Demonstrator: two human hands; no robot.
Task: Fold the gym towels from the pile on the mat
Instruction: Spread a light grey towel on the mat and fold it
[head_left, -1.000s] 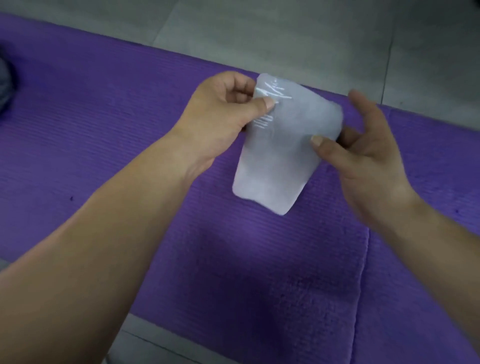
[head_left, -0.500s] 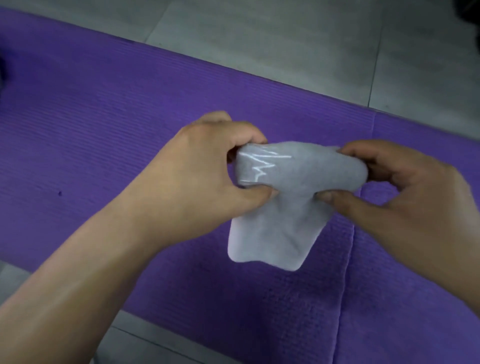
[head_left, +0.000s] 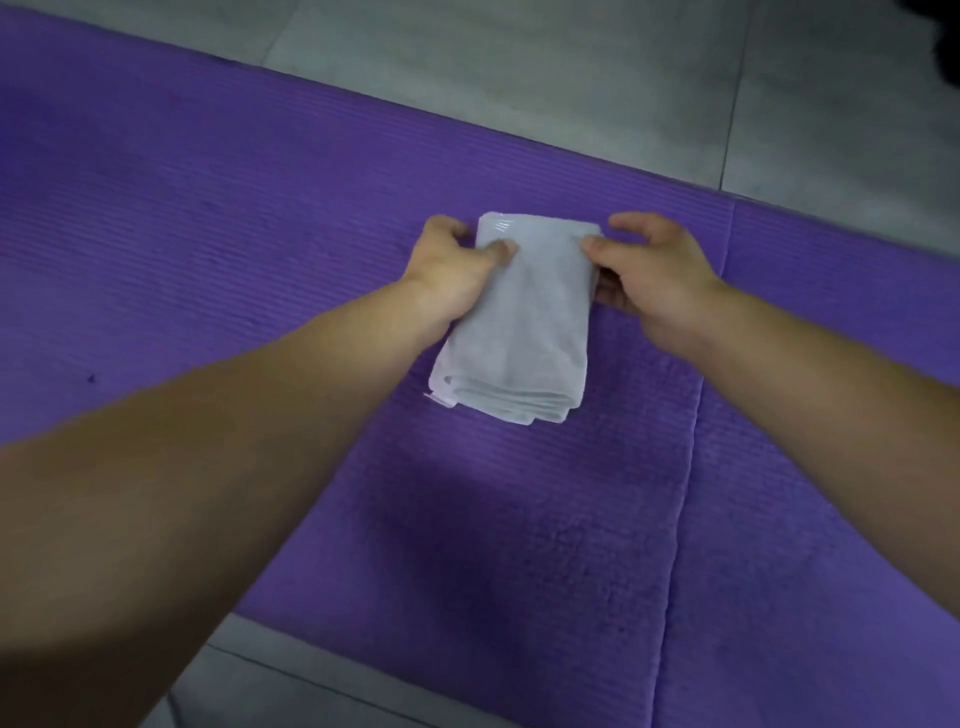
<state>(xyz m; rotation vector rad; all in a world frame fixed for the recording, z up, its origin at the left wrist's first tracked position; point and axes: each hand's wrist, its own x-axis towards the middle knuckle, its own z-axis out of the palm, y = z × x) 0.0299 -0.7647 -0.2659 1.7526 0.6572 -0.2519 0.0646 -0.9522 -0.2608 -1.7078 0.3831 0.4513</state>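
Folded towel (head_left: 519, 332) on mat (head_left: 208, 234), far corners seemingly in left hand (head_left: 457, 275), right hand (head_left: 662, 275)

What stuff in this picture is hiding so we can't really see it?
1. Towel pile: nowhere in the head view; it lies outside the frame.
2. Dark thing, top right corner: cut off by the edge, so it cannot be identified.
3. White marks on the folded towel: blurred, beside the left hand.
4. Right hand: its lower fingertips are hidden under the towel's edge.
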